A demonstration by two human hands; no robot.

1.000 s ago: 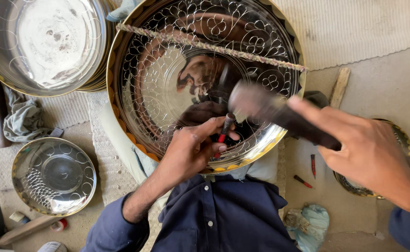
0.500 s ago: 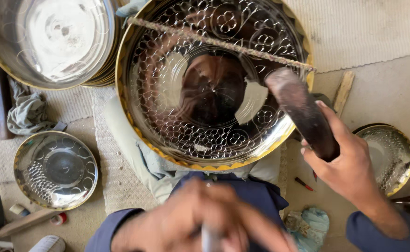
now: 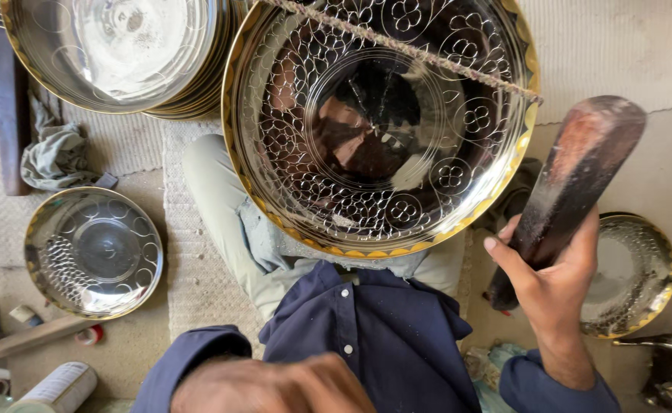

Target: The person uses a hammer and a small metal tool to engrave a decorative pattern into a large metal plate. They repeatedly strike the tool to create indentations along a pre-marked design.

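Here the right hand [image 3: 558, 287] clamps a dark wooden mallet [image 3: 569, 187] low on its handle — stiff, seemingly heavy. The left hand [image 3: 275, 386], at six o'clock below the engraved tray [image 3: 496, 200], blurs — grip unclear.

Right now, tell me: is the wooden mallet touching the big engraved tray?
No, the right hand holds the wooden mallet raised beside the engraved tray, clear of its rim.

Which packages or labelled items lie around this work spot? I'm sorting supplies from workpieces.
Can: bottom left on the floor, lying on its side, a pale cylinder with a printed label.
Tape roll: just above the can, small, red and white.
No signs or screens show.
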